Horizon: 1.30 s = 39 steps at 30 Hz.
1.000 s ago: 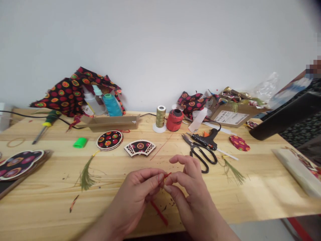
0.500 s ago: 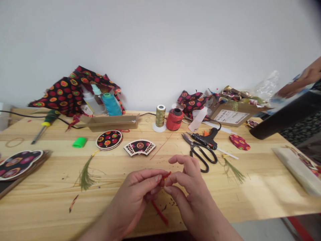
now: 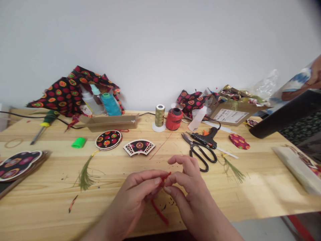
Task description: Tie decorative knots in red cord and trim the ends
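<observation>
A small piece of red cord (image 3: 166,175) is pinched between my two hands near the table's front edge; its exact form is mostly covered by fingers. My left hand (image 3: 140,190) is closed on it with thumb and forefinger, and a red tail (image 3: 159,213) hangs out below. My right hand (image 3: 187,187) presses thumb and index fingertip against the same cord, its other fingers raised. Beyond my hands lies a fan-shaped wooden ornament (image 3: 139,147) with patterned fabric. Black-handled scissors (image 3: 200,150) rest just past my right hand.
Behind stand a gold thread spool (image 3: 159,117) and a red cord spool (image 3: 174,119). A glue gun (image 3: 205,138) lies by the scissors. Leftward are a round ornament (image 3: 108,140), a green tassel (image 3: 86,174) and a green cap (image 3: 78,142). Another person's arm (image 3: 301,85) shows at right.
My hands stay nearly in place, with only slight finger shifts on the red cord. At the right, the other person's arm has moved and more of a blue-and-white sleeve shows.
</observation>
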{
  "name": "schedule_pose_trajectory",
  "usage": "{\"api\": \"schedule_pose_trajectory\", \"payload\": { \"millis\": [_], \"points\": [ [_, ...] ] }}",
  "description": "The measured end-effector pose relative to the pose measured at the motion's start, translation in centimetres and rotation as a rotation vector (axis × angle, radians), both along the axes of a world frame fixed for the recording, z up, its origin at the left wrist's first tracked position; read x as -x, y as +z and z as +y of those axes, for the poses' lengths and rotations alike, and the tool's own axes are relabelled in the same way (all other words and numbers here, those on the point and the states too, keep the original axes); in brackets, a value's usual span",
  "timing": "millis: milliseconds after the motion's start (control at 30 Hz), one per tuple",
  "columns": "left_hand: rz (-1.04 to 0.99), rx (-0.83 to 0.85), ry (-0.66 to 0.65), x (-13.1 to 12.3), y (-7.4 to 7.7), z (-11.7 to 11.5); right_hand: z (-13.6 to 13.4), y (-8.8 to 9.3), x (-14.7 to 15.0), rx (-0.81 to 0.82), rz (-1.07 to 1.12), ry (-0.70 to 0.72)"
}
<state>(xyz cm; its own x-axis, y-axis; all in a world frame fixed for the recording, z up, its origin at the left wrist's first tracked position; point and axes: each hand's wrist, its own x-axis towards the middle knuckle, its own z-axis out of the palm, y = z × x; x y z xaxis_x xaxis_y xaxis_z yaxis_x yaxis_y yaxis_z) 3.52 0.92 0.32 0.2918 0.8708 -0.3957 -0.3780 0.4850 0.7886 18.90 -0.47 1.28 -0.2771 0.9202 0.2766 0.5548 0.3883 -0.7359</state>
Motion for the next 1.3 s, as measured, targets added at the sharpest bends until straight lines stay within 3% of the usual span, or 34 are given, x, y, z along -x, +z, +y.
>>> {"api": "schedule_pose_trajectory", "payload": {
  "millis": [367, 567, 767, 967, 1300],
  "points": [
    [0.278, -0.165, -0.090, 0.0, -0.2, -0.3, -0.3, -0.2, 0.2, -0.056, 0.003, -0.064],
    [0.296, -0.129, -0.037, 0.2, -0.8, -0.2, 0.3, -1.2, -0.1, -0.091, 0.182, -0.217],
    [0.275, -0.161, -0.033, 0.2, -0.6, -0.2, 0.8, -1.4, 0.1, 0.062, 0.392, -0.135],
    [0.353, -0.157, -0.054, 0.2, -0.1, -0.3, 0.8, -1.5, 0.3, -0.023, 0.390, -0.185],
    [0.419, -0.156, 0.141, -0.7, 0.8, -0.4, 0.7, -1.4, 0.2, -0.006, 0.337, -0.194]
  ]
}}
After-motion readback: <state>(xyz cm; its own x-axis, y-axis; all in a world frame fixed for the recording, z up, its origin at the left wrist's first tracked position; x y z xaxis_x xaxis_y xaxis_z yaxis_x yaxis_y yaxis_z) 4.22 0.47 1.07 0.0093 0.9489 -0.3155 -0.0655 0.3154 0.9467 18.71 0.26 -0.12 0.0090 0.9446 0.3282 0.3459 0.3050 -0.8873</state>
